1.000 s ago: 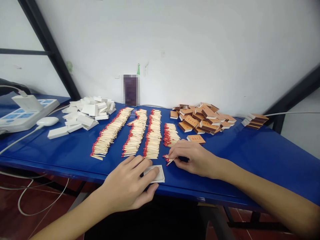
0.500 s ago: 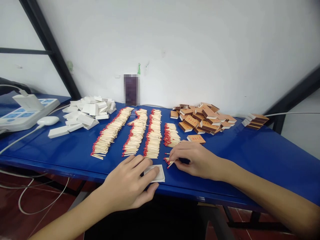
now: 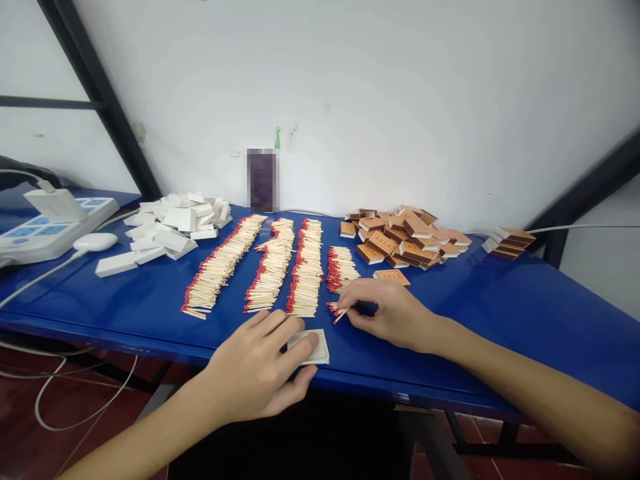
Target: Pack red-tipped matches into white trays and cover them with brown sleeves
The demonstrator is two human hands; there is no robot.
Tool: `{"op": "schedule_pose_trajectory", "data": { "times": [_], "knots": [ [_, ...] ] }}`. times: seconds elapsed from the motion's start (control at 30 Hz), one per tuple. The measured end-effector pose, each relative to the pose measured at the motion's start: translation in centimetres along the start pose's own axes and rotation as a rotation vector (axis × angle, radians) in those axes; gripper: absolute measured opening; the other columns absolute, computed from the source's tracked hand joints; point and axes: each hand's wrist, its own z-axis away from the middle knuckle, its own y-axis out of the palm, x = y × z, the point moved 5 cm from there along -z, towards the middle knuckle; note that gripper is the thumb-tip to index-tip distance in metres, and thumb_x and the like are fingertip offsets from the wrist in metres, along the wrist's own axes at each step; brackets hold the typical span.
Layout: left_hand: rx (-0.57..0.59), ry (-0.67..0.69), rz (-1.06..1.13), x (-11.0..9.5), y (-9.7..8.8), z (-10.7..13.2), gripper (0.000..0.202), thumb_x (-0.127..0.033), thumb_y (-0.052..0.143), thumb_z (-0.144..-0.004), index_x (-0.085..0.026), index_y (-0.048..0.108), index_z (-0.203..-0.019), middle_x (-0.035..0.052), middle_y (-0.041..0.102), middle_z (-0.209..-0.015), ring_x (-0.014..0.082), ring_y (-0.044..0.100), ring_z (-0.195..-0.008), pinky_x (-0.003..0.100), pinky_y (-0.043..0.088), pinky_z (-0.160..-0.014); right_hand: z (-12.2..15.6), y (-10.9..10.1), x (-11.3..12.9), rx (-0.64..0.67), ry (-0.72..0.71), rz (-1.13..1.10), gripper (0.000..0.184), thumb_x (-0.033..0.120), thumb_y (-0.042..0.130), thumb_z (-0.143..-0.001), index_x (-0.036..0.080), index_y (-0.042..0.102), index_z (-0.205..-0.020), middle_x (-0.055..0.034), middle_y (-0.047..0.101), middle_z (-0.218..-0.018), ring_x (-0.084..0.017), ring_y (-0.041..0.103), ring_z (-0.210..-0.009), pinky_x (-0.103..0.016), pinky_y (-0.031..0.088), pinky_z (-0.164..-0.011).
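My left hand [image 3: 265, 367] rests at the front edge of the table, its fingers closed on a small white matchbox tray [image 3: 323, 345] that lies flat with its open side up. Part of the tray is hidden under the fingers. To the right, my right hand [image 3: 393, 313] pinches a few red-tipped matches [image 3: 340, 316] just above the table. Right behind that hand is a short row of matches [image 3: 343, 268]. Longer match rows [image 3: 306, 267] lie side by side to its left, heads facing left.
White inner trays [image 3: 175, 223] are piled at the back left. Orange-brown matchbox sleeves [image 3: 410, 237] are heaped at the back right, with a few more [image 3: 510, 241] farther right. A power strip [image 3: 55, 227] and cables occupy the left end. A blurred dark panel [image 3: 263, 180] stands against the wall.
My right hand has shifted slightly away from me, toward the short match row, with the matches still pinched. My left hand and the tray have stayed in place.
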Motion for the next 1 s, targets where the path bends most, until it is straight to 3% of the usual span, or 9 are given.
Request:
{"op": "schedule_pose_trajectory", "data": {
  "times": [0.17,0.37,0.5,0.67,0.83,1.0],
  "knots": [
    [0.017,-0.032,0.048,0.1,-0.3,0.0,0.034,-0.027,0.056,-0.092,-0.017,0.058,-0.124,0.0089,0.066,-0.1,0.025,0.063,-0.088,0.039,0.054,-0.077,-0.1,-0.4,-0.1,-0.063,0.066,-0.067,0.012,0.01,0.061,-0.082,0.018,0.07,-0.083,-0.0033,0.075,-0.084,-0.016,0.069,-0.076,-0.028,0.055,-0.073],
    [0.005,-0.185,0.202,0.8,-0.8,0.1,0.056,-0.027,0.059,-0.089,-0.019,0.039,-0.141,0.0088,0.065,-0.12,0.0252,0.063,-0.105,0.04,0.051,-0.093,-1.0,-0.1,1.3,-0.019,0.202,-0.324,0.01,0.012,0.064,-0.08,0.018,0.071,-0.082,-0.0027,0.076,-0.082,-0.015,0.069,-0.076,-0.027,0.055,-0.071],
    [0.019,-0.274,0.306,1.3,-0.5,0.3,0.059,-0.027,0.063,-0.086,-0.022,0.037,-0.138,0.0065,0.066,-0.115,0.024,0.064,-0.104,0.039,0.052,-0.09,-1.6,0.7,3.0,0.046,0.212,-0.401,0.011,0.011,0.064,-0.079,0.017,0.072,-0.083,-0.0026,0.076,-0.08,-0.014,0.069,-0.073,-0.026,0.054,-0.068],
    [0.023,-0.315,0.396,1.7,-0.3,0.4,0.06,-0.025,0.068,-0.084,-0.025,0.037,-0.136,0.0043,0.065,-0.114,0.022,0.063,-0.1,0.037,0.052,-0.085,-2.2,1.6,5.1,0.104,0.102,-0.345,0.015,0.005,0.062,-0.077,0.016,0.072,-0.08,-0.002,0.076,-0.079,-0.013,0.069,-0.07,-0.023,0.052,-0.065],
    [0.057,-0.348,0.466,1.9,-0.4,0.2,0.042,-0.025,0.069,-0.083,-0.025,0.048,-0.119,0.0012,0.066,-0.106,0.0208,0.062,-0.092,0.035,0.05,-0.077,-2.6,2.5,5.7,0.173,0.053,-0.287,0.021,-0.001,0.06,-0.076,0.017,0.071,-0.079,-0.001,0.075,-0.079,-0.012,0.067,-0.066,-0.02,0.049,-0.061],
    [0.062,-0.379,0.489,2.1,-0.6,0.1,0.029,-0.027,0.07,-0.084,-0.024,0.051,-0.105,0.0005,0.066,-0.103,0.0205,0.061,-0.094,0.034,0.049,-0.077,-2.6,2.7,5.9,0.185,0.004,-0.164,0.017,0.003,0.06,-0.082,0.018,0.069,-0.081,-0.0003,0.072,-0.076,-0.01,0.064,-0.063,-0.02,0.045,-0.058]
  ]
}}
